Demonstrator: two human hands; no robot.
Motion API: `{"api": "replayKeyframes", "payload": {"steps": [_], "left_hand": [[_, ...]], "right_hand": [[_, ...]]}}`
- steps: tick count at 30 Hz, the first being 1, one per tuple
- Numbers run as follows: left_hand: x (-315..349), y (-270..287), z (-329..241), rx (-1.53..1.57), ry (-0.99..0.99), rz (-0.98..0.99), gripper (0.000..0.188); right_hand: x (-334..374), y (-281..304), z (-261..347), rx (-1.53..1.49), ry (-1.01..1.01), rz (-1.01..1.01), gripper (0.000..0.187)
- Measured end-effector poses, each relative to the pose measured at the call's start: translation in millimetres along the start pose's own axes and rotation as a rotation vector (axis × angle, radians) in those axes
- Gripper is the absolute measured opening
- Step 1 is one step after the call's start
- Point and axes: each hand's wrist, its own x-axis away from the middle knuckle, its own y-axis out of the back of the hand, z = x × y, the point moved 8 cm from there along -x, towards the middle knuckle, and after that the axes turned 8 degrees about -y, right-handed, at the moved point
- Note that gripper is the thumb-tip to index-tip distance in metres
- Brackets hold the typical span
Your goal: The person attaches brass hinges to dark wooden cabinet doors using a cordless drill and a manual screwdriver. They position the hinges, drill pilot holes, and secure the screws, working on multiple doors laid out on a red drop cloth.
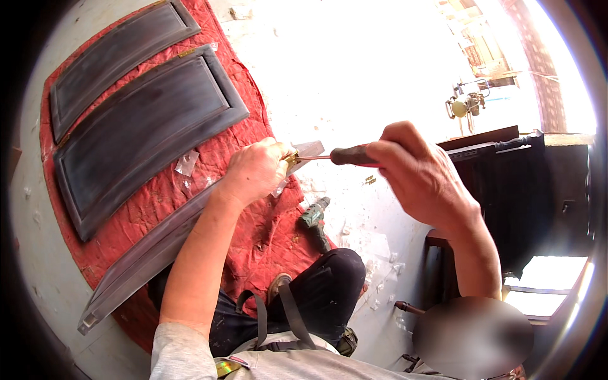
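My right hand is wrapped round the dark handle of a screwdriver, its thin shaft pointing left. The screwdriver's tip meets a small brass hinge at the far end of a grey panelled door. That door stands on its long edge, slanting from the lower left up to the middle. My left hand is closed, its fingers pinching the hinge against the door's edge. Whether a screw sits under the tip is too small to make out.
Two grey panelled doors lie on a red cloth to the left. A cordless drill rests at the cloth's edge, with a loose brass hinge on the floor. Black furniture stands at right.
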Motion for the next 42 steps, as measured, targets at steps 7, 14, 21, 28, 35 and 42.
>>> {"api": "replayKeyframes", "payload": {"steps": [7, 14, 21, 28, 35, 42], "left_hand": [[0.2, -0.2, 0.8, 0.006, -0.007, -0.001, 0.026], [0.4, 0.5, 0.3, -0.009, -0.017, 0.002, 0.026], [0.1, 0.8, 0.1, 0.000, -0.032, -0.023, 0.026], [0.8, 1.4, -0.7, -0.009, -0.029, -0.009, 0.027], [1.2, 1.2, 1.5, 0.014, -0.017, -0.009, 0.027], [-0.2, 1.1, -0.1, -0.008, -0.025, -0.002, 0.027]], "right_hand": [[-1.7, 2.7, -5.5, -0.077, -0.028, -0.117, 0.026], [-1.5, -6.5, -13.0, -0.034, -0.124, -0.092, 0.025], [-4.2, -2.7, 2.6, 0.039, 0.107, -0.025, 0.029], [-3.5, 3.1, -2.9, -0.060, 0.052, -0.005, 0.031], [-1.7, -8.8, -19.0, -0.161, -0.176, 0.051, 0.027], [3.4, -4.8, 4.2, 0.227, 0.136, 0.146, 0.021]]}}
